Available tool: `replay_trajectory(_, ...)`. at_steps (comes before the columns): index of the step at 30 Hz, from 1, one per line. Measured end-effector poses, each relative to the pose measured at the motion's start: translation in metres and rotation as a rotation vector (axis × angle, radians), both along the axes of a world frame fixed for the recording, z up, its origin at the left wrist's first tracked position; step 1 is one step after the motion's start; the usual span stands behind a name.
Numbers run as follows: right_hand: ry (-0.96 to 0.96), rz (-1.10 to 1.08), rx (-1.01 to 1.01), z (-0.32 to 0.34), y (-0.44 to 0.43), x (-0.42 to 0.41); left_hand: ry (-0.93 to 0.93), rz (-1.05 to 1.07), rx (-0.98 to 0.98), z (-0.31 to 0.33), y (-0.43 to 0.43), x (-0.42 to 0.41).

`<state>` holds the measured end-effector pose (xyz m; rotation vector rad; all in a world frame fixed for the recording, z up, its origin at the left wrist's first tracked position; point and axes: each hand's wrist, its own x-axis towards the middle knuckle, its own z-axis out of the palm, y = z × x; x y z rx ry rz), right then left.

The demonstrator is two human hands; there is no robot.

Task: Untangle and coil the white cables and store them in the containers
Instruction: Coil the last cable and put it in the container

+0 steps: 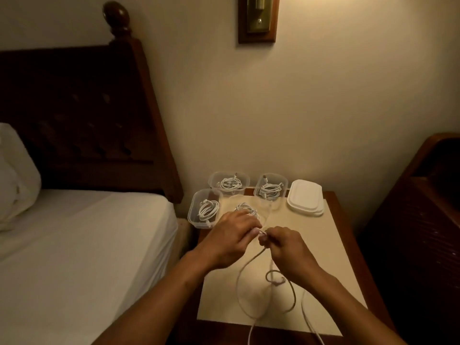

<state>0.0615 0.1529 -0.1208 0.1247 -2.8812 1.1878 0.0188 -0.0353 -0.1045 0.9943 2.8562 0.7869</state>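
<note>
- My left hand (pixel 229 239) and right hand (pixel 286 250) meet over the middle of the flat cream mat (pixel 323 245). Both have their fingers curled in, pinching the same short stretch of the thin white round cable (pixel 238 285) between them.
- The rest of the cable trails towards me in slack loops across the mat, and two strands run off its near edge.
- I judge it light and limp, with a smooth sheath that will slide through a loose pinch (so I would hold it firmly, though it needs no force).
- I think the best hold is right by the end in my fingertips, feeding the length through the other hand so it winds into even rings. A small kink lies near my right wrist and could snag.
- Three clear, thin-walled plastic containers with rounded corners, such as the one at the mat's left edge (pixel 192 215), each hold a white coil.
- Another coil (pixel 246 209) lies just beyond my left hand. I cannot tell whether it sits in a tub.
- A stack of white rounded plastic lids (pixel 305 201) rests to the right.
</note>
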Motion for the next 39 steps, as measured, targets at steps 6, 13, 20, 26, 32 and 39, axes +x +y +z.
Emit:
replay_trajectory(6,-0.221,0.009,-0.584,0.049,0.009,0.029,-0.196,0.04,0.407,0.06,0.009,0.018)
replay_trajectory(13,-0.076,-0.012,-0.72,0.082,0.034,0.045,-0.949,-0.144,0.775,0.094,-0.014,0.039)
replay_trajectory(20,0.309,0.228,-0.357,0.102,0.016,0.044,-1.31,-0.377,0.604,0.108,0.004,0.049)
replay_trajectory(26,0.303,0.02,-0.364,0.101,0.018,0.037,-1.352,-0.479,0.866,0.102,0.012,0.061)
replay_trajectory(32,0.197,0.061,-0.333,0.082,0.001,0.059,-1.325,-0.409,1.329,0.102,0.027,0.063)
replay_trajectory(39,0.19,0.202,0.118,0.08,-0.004,0.072,-0.876,-0.079,1.085,0.101,0.042,0.052)
